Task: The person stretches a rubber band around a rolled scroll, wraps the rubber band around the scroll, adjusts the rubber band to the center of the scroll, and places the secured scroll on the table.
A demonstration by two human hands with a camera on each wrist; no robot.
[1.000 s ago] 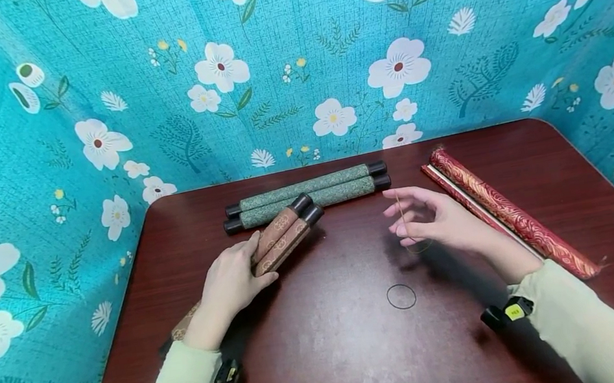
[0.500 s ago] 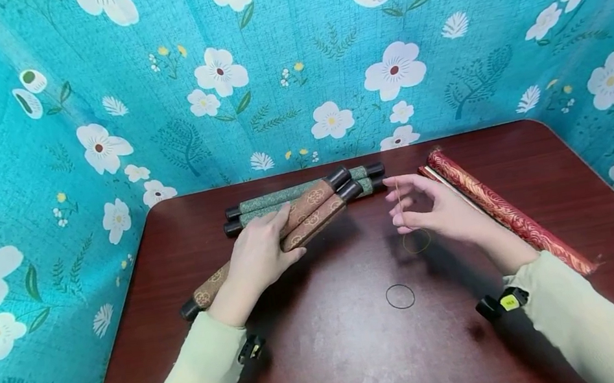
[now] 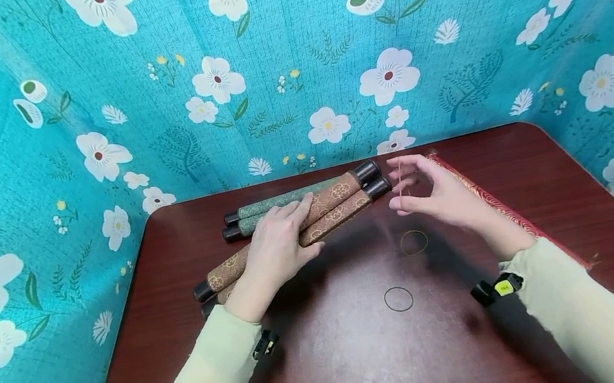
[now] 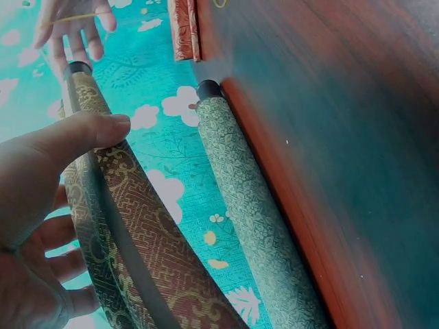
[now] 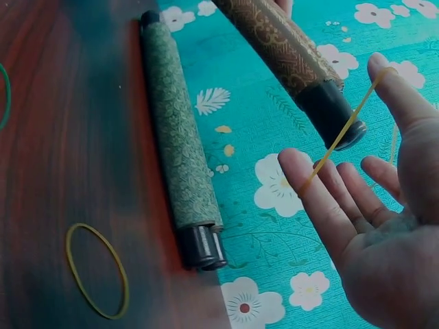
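1. Brown scroll [image 3: 341, 193]: twin rolls; we see its long axis slanting from near left to far right, the far black end pointing toward the right hand [image 3: 439, 194], just beside its fingers.
2. Left hand [image 3: 280, 241]: wrapped about the scroll's middle, thumb on our near side.
3. Right hand: thumb and fingers well spread.
4. Band [image 5: 348, 129]: we find it stretched from right thumb to forefinger.

The reddish-brown counter [image 3: 332, 371] is topped with paired green rolls [image 5: 180, 130] by the back edge, a red roll [image 3: 491, 199] over right, plus a yellow loop [image 5: 116, 258] and a green loop [image 3: 396, 287], kinda mid-counter.
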